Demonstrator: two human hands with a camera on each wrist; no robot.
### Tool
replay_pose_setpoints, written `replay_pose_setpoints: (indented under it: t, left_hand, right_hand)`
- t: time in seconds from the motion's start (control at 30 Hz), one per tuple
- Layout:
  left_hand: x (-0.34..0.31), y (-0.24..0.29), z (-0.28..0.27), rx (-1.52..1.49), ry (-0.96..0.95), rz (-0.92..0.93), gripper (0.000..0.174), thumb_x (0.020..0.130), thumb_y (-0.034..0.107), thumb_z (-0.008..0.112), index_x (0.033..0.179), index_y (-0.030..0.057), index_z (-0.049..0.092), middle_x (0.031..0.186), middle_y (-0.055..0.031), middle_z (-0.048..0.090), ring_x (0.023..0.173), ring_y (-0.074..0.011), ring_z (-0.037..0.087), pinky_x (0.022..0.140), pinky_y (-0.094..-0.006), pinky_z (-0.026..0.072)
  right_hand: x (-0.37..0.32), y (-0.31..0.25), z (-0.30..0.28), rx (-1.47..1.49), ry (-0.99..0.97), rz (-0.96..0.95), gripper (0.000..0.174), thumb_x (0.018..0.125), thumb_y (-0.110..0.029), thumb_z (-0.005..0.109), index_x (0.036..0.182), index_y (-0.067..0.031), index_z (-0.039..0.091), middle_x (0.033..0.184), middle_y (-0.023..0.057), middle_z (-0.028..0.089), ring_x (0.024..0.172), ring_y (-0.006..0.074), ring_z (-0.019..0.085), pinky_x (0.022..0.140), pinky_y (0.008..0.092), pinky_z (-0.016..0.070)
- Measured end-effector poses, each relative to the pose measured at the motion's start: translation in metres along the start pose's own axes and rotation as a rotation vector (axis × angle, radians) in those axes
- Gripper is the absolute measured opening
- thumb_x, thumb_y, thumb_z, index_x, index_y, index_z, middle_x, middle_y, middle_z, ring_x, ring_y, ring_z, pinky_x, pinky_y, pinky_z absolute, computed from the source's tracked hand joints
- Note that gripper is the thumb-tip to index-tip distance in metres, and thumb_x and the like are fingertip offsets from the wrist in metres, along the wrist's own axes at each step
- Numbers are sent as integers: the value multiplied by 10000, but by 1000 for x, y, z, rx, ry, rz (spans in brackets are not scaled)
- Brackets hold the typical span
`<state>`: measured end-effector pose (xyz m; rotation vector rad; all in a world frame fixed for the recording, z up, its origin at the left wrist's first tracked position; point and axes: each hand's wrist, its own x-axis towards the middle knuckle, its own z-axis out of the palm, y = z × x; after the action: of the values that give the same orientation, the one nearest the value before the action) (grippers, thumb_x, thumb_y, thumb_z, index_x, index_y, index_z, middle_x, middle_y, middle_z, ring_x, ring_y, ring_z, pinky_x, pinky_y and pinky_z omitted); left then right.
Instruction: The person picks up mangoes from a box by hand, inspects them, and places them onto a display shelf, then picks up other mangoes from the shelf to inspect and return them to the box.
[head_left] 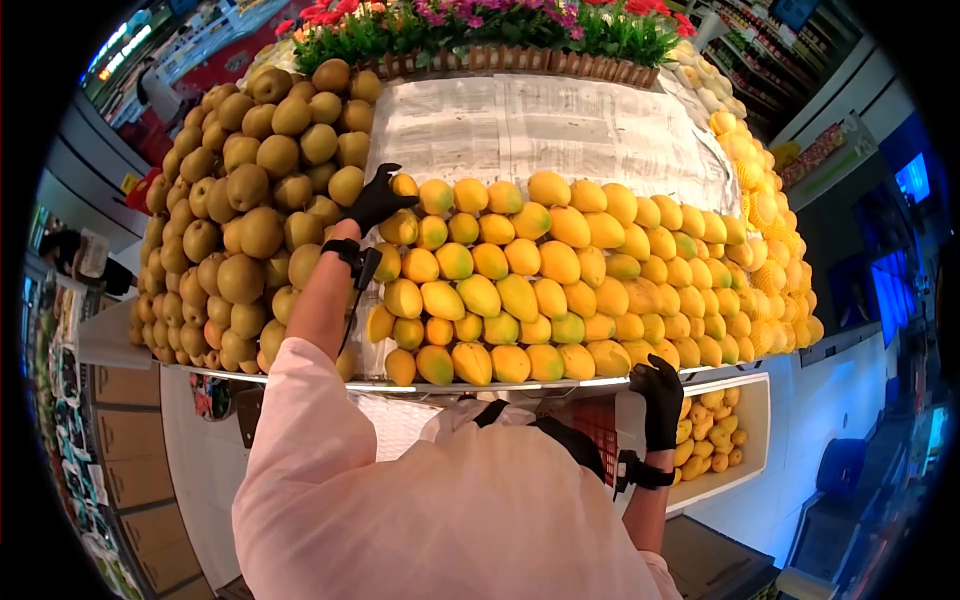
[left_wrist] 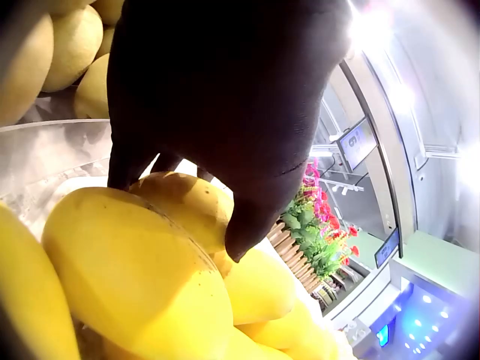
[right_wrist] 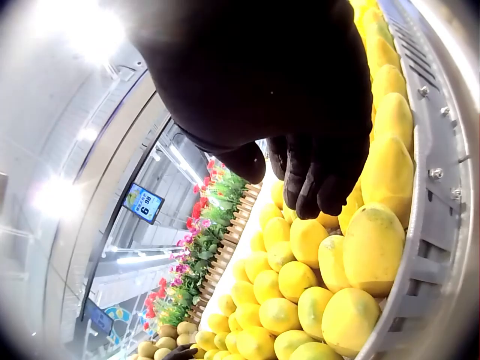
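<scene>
My left hand (head_left: 375,203), in a black glove, is at the back left corner of the rows of yellow mangoes (head_left: 517,297). Its thumb and fingers pinch a mango (left_wrist: 187,196), which sits against a larger mango (left_wrist: 139,270) in the left wrist view. The far fingers are partly hidden behind the fruit. My right hand (head_left: 658,402), also black-gloved, hangs by the front edge of the display. Its fingers (right_wrist: 300,176) are loosely bent with nothing between them, and mangoes lie just beyond them in the right wrist view.
Round brown fruit (head_left: 240,235) is heaped left of the mangoes. Newspaper (head_left: 540,130) covers the slope behind, below a small wooden fence (head_left: 470,62) with flowers. Net-wrapped yellow fruit (head_left: 770,245) lines the right side. A white bin (head_left: 757,425) of mangoes stands at lower right.
</scene>
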<state>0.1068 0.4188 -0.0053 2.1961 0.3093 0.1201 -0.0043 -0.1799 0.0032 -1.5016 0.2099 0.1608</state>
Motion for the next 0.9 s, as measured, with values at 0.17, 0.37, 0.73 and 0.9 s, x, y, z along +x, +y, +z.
replay_pose_setpoints:
  t: [0.17, 0.37, 0.73, 0.9]
  left_hand:
    - [0, -9, 5, -185, -28, 66, 870, 713, 258, 825, 1416, 94, 339, 1278, -178, 529, 1131, -259, 549, 940, -355, 477]
    - [-3, -11, 12, -28, 48, 138, 777, 733, 281, 816, 1364, 61, 421, 1256, -156, 550, 1131, -235, 549, 952, -350, 465]
    - [-16, -6, 21, -471, 554, 116, 325, 962, 326, 565, 1054, 16, 608, 936, -75, 646, 790, -140, 596, 675, -291, 496]
    - [-61, 29, 44, -399, 590, 37, 476, 982, 384, 520, 695, 9, 588, 622, -57, 593, 590, -147, 555, 574, -298, 431]
  right_hand:
    - [-3, 2, -2, 6, 3, 10, 294, 892, -79, 588, 1170, 12, 561, 922, 119, 667, 756, 166, 637, 686, 248, 519]
    - [-6, 4, -4, -15, -11, -13, 300, 905, -85, 574, 1189, 12, 557, 948, 134, 676, 783, 174, 655, 699, 259, 535]
    - [-11, 19, -23, 4, 3, 20, 293, 917, -110, 573, 1181, 18, 573, 970, 137, 677, 809, 186, 664, 692, 267, 533]
    - [-16, 25, -26, -1, 17, 101, 275, 912, -118, 569, 1149, 16, 598, 974, 130, 676, 817, 188, 664, 695, 272, 537]
